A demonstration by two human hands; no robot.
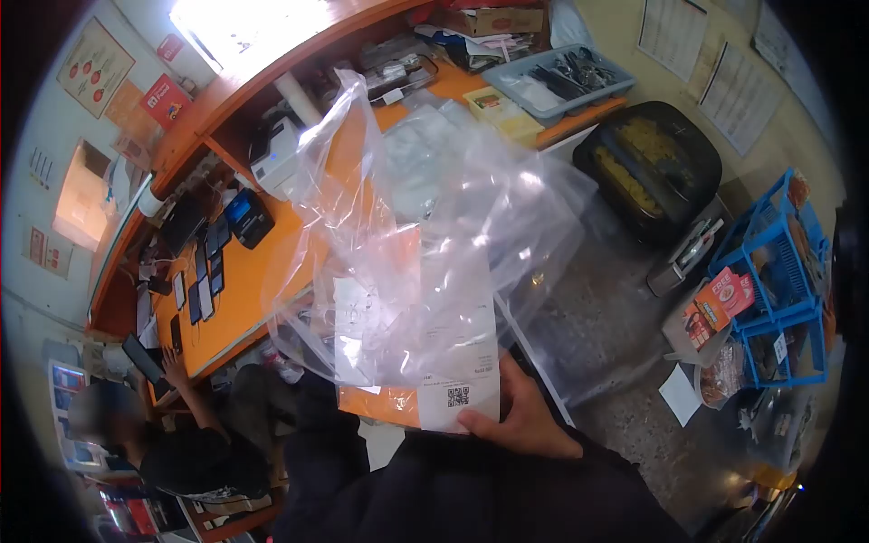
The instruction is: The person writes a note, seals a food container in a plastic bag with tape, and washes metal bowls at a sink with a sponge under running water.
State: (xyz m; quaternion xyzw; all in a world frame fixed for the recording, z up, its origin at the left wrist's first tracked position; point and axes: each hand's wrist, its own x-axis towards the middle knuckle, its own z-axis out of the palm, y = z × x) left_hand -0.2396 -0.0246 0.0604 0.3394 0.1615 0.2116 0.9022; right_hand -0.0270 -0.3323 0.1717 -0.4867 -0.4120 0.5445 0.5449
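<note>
My right hand is closed at the lower right corner of a long printed receipt with a QR code, its thumb pressed on the front. Behind the receipt shows an orange and white package, whose kind I cannot make out. A large clear plastic bag spreads above and over the receipt and package, its loose top rising toward the counter. Whether the package sits inside the bag or behind it is unclear. My left hand does not show; only dark sleeves appear at the bottom.
An orange counter carries several phones and a printer. A grey cutlery tray stands at the back. Rightward are a black food container and blue baskets. Another person sits lower left, hand near a tablet.
</note>
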